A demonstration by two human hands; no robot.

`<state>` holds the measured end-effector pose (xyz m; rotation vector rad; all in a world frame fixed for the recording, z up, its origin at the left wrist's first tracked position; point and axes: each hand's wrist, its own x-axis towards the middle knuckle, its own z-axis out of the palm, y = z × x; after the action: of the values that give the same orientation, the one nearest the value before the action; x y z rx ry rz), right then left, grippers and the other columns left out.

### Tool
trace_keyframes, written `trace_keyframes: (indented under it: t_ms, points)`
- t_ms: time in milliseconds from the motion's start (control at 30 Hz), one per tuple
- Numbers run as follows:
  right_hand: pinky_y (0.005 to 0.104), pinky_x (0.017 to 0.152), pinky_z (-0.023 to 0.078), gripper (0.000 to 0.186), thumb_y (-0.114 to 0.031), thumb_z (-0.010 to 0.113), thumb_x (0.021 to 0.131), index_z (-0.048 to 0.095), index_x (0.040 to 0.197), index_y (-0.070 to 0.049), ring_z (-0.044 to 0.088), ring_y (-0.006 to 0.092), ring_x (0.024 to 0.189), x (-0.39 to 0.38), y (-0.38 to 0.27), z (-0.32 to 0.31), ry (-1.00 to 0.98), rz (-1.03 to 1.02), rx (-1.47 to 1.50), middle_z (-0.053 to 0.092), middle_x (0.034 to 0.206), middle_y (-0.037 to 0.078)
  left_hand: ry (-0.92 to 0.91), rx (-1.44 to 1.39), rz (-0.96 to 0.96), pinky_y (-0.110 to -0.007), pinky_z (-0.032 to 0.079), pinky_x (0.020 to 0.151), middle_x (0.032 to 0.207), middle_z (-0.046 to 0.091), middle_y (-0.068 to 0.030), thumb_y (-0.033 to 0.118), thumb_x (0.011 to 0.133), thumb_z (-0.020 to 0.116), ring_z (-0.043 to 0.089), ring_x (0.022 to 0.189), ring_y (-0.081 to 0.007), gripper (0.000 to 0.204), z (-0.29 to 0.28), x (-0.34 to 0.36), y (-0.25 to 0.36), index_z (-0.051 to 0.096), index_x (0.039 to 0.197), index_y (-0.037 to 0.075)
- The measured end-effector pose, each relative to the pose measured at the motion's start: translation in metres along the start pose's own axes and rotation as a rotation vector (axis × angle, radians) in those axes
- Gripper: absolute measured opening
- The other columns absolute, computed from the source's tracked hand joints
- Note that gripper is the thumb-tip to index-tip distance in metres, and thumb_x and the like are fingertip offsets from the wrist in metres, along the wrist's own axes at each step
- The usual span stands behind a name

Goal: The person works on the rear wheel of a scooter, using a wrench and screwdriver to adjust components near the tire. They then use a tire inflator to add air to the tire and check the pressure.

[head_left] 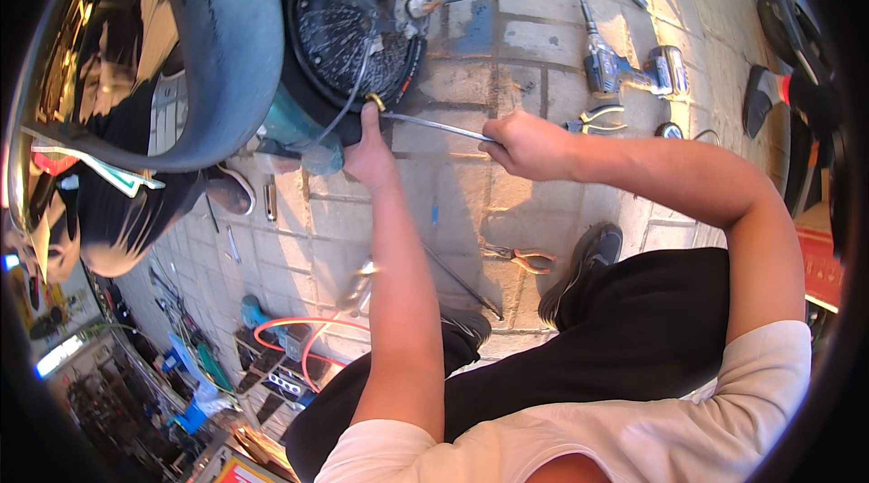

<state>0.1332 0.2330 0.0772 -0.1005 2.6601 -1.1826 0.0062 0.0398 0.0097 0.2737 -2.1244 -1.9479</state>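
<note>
My left hand (370, 153) presses against the rim of a small black wheel (355, 26), fingers closed around a brass fitting (376, 103) at the tyre's edge. My right hand (528, 145) grips a thin metal rod (439, 126) that runs left to that fitting. The wheel belongs to a scooter lying on the paving, its grey-blue mudguard (231, 39) curving over at the left. Thin black cables (358, 85) hang across the wheel hub.
A cordless drill with a long bit (625, 71) lies on the paving at upper right, pliers (597, 116) beside it. Orange-handled pliers (525, 258) and a loose rod (462, 279) lie near my shoe (588, 261). An orange hose (303, 338) coils at lower left.
</note>
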Motion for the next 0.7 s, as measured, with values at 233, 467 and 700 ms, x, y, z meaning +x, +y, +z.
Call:
trace_keyframes:
  t_ms: [233,467,700]
  points:
    - [0.0467,0.063,0.045,0.025,-0.019,0.052,0.094,0.053,0.088,0.005,0.057,0.0412,0.066,-0.023,-0.039,0.068,0.116,0.293,0.376,0.057,0.07,0.026,0.121,0.204,0.137,-0.037,0.04,0.099,0.129,0.053,-0.0213,0.027,0.07,0.085,0.053,0.112,-0.029,0.076,0.007,-0.002,0.001,0.047,0.123,-0.013]
    - [0.0432,0.068,0.044,0.028,-0.025,0.045,0.099,0.047,0.097,0.003,0.053,0.0305,0.069,-0.029,-0.062,0.1,0.116,0.473,0.585,0.054,0.074,0.021,0.126,0.126,0.218,-0.04,0.037,0.1,0.123,0.058,-0.0194,0.025,0.07,0.085,0.054,0.111,-0.0329,0.067,0.015,-0.011,0.015,0.053,0.119,-0.008]
    - [0.047,0.074,0.044,0.034,-0.031,0.043,0.098,0.049,0.096,0.002,0.056,0.0356,0.077,-0.107,-0.078,0.181,0.005,0.533,0.456,0.055,0.079,0.021,0.122,0.163,0.201,-0.04,0.039,0.1,0.125,0.057,-0.0208,0.034,0.071,0.083,0.053,0.114,-0.0342,0.072,0.017,-0.014,0.017,0.052,0.121,-0.007]
